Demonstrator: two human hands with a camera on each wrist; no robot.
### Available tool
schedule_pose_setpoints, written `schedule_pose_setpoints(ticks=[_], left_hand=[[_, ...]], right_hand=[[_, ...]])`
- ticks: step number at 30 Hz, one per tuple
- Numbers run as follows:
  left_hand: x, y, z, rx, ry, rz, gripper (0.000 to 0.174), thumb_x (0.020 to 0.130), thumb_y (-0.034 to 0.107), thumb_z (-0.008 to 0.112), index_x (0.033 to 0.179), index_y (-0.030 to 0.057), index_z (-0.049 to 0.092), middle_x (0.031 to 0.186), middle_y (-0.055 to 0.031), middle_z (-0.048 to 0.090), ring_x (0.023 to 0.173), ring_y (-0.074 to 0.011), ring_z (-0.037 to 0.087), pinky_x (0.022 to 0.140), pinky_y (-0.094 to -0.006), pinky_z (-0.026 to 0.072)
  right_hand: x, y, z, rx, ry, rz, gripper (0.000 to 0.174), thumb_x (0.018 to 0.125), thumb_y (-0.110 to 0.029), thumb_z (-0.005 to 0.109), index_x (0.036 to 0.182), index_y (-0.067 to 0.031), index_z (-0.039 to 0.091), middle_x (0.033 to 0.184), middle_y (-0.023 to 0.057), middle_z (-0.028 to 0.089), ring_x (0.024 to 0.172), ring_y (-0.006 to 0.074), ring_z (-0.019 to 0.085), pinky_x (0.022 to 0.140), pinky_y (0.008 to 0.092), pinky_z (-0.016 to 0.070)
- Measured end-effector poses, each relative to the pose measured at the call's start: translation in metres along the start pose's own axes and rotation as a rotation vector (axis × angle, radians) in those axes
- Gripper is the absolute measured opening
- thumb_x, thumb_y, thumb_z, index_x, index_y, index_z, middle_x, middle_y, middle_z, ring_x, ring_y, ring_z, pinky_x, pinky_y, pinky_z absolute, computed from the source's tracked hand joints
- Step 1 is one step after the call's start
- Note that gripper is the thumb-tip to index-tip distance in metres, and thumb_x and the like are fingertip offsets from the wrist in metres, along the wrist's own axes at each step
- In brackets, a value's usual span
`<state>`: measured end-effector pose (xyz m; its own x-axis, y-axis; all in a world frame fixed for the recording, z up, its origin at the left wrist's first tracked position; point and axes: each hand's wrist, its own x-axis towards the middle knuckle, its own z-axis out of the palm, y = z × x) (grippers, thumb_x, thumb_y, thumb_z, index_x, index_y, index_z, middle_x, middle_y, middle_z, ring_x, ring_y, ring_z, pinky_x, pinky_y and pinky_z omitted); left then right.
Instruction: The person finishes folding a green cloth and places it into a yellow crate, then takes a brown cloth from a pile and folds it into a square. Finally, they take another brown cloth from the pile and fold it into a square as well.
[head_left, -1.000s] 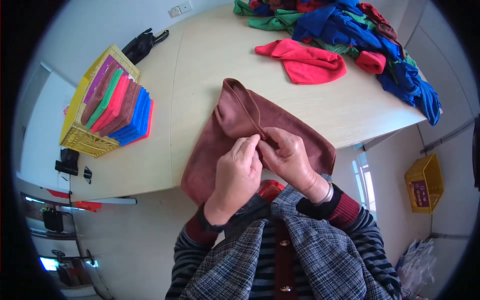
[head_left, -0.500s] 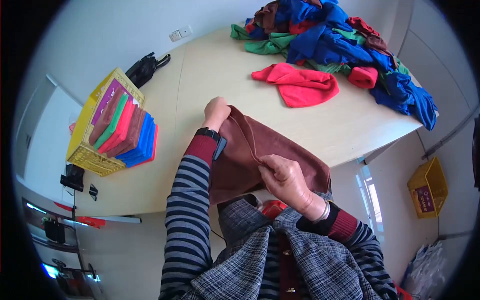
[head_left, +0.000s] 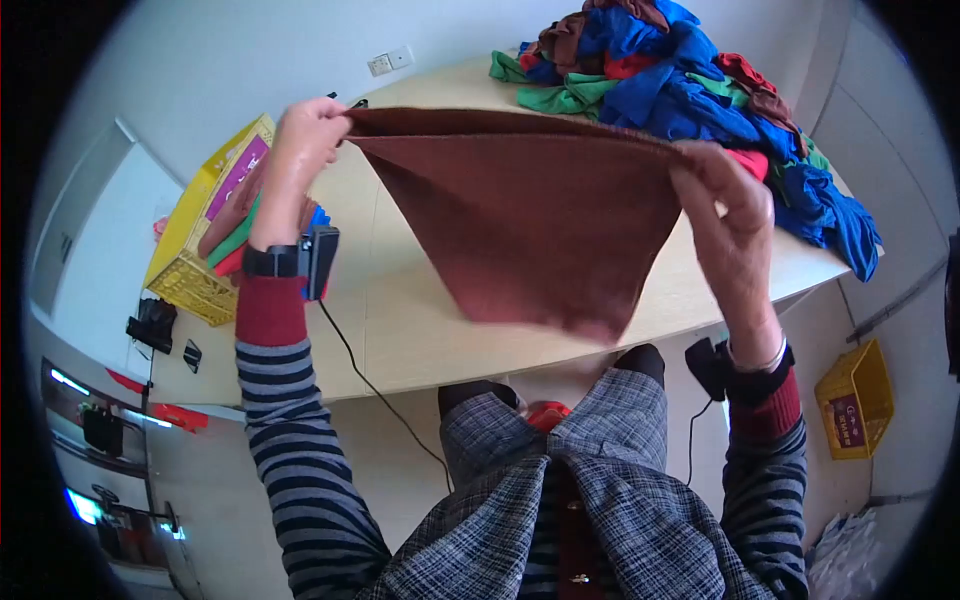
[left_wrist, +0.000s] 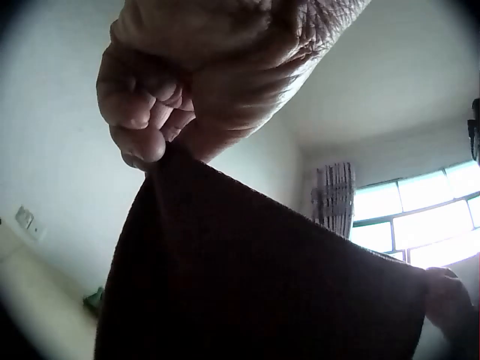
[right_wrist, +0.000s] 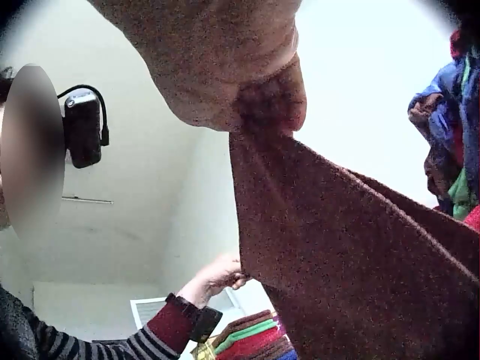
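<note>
A brown cloth (head_left: 530, 220) hangs stretched between both hands above the table, its upper edge doubled so two layers show. My left hand (head_left: 305, 150) pinches its left upper corner, thumb against curled fingers; the left wrist view shows that grip on the cloth (left_wrist: 247, 262) from below. At the opposite upper corner my right hand (head_left: 730, 200) grips the cloth between thumb and fingers, seen close in the right wrist view, where the cloth (right_wrist: 330, 217) falls away from the hand. The lower edge is blurred over the table's front part.
A heap of blue, green, red and brown cloths (head_left: 670, 90) lies at the table's (head_left: 400, 350) back right. On the left, folded cloths (head_left: 235, 235) lean by a yellow basket (head_left: 185, 265), partly behind the left arm. Another yellow basket (head_left: 858, 400) stands on the floor at right.
The left hand has gone from beside the right hand to the far left corner. Both hands have lifted the brown cloth off the table and spread it wide, hiding most of the red cloth behind.
</note>
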<state>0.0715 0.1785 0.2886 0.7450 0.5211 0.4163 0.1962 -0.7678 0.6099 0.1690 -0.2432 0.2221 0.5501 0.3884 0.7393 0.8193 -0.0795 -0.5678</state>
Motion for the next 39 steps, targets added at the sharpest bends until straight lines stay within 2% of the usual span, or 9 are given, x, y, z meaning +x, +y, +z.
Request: schedule_pose_setpoints(ticks=[4,13,16,20,25,28,32,36,39], left_hand=[[-0.012,0.02,-0.041,-0.029,-0.012,-0.051,0.019,0.09,0.012,0.058,0.099,0.0031,0.072,0.072,-0.0004,0.065,0.05,-0.0071,0.052,0.045,-0.0228,0.0429],[0.002,-0.029,-0.081,-0.514,0.048,-0.099,0.025,0.095,0.01,0.052,0.109,0.0033,0.072,0.086,-0.002,0.069,0.06,-0.0072,0.056,0.052,-0.0221,0.0459],[0.015,-0.034,-0.085,-0.544,0.091,-0.017,0.028,0.098,0.012,0.051,0.118,0.0014,0.067,0.09,-0.0055,0.069,0.069,-0.0124,0.065,0.063,-0.0284,0.0556],[0.045,-0.024,-0.026,-0.588,-0.014,0.035,0.027,0.098,0.012,0.052,0.118,0.0007,0.066,0.096,-0.0072,0.07,0.084,-0.0178,0.069,0.073,-0.0327,0.0577],[0.026,0.018,0.117,-0.896,-0.328,0.24,0.04,0.096,0.016,0.062,0.132,-0.0008,0.059,0.121,-0.0091,0.067,0.094,-0.0188,0.068,0.081,-0.0302,0.056],[-0.011,0.032,0.16,-0.654,-0.342,0.171,0.047,0.096,0.016,0.064,0.139,0.0017,0.054,0.129,-0.0087,0.063,0.096,-0.0149,0.066,0.087,-0.0278,0.0532],[-0.076,0.012,0.159,-0.296,-0.673,0.259,0.031,0.096,0.013,0.065,0.125,0.0024,0.065,0.114,-0.0044,0.07,0.097,-0.012,0.064,0.091,-0.0281,0.0511],[-0.173,-0.034,0.126,-0.132,-0.61,0.235,0.026,0.09,0.011,0.069,0.114,0.0021,0.067,0.103,-0.0087,0.071,0.096,-0.0156,0.066,0.09,-0.0297,0.0514],[-0.238,-0.062,0.116,0.004,-0.575,-0.085,0.025,0.086,0.009,0.071,0.11,0.0021,0.067,0.103,-0.0097,0.068,0.096,-0.0219,0.067,0.089,-0.0333,0.0525]], right_hand=[[0.024,-0.017,0.0,-0.005,0.016,-0.093,0.015,0.098,-0.002,0.061,0.111,0.002,0.067,0.091,-0.001,0.067,0.087,0.0038,0.06,0.079,0.0213,0.0497],[0.007,-0.044,0.049,0.541,-0.167,0.106,0.014,0.1,-0.006,0.06,0.111,0.0011,0.067,0.092,-0.0008,0.068,0.085,0.0055,0.062,0.078,0.0215,0.0515],[-0.009,-0.057,0.058,0.731,-0.309,0.227,0.014,0.101,-0.009,0.06,0.108,0.0003,0.067,0.091,-0.0004,0.068,0.084,0.0076,0.065,0.079,0.0227,0.0529],[-0.039,-0.063,0.069,0.89,-0.479,0.514,0.014,0.102,-0.012,0.059,0.105,-0.0017,0.066,0.091,0.0019,0.07,0.082,0.0114,0.069,0.079,0.0257,0.0558],[-0.093,-0.017,0.08,0.989,-0.359,0.84,0.013,0.102,-0.014,0.058,0.103,-0.0031,0.065,0.092,0.006,0.071,0.08,0.0144,0.071,0.077,0.029,0.0583],[-0.125,0.029,0.084,0.959,-0.259,1.013,0.012,0.102,-0.014,0.057,0.102,-0.0036,0.064,0.091,0.0068,0.071,0.08,0.0151,0.072,0.076,0.03,0.0591],[-0.164,0.08,0.085,0.852,-0.157,1.138,0.01,0.101,-0.012,0.057,0.102,-0.0037,0.063,0.091,0.0052,0.071,0.078,0.014,0.071,0.075,0.0284,0.0583],[-0.178,0.11,0.081,0.64,-0.088,0.96,0.009,0.1,-0.008,0.059,0.105,-0.0016,0.062,0.09,0.002,0.067,0.077,0.009,0.065,0.071,0.0251,0.0544],[-0.185,0.123,0.082,0.484,0.031,0.756,0.013,0.099,-0.004,0.059,0.111,-0.0018,0.063,0.091,0.0002,0.064,0.077,0.0062,0.061,0.071,0.0232,0.0522]])
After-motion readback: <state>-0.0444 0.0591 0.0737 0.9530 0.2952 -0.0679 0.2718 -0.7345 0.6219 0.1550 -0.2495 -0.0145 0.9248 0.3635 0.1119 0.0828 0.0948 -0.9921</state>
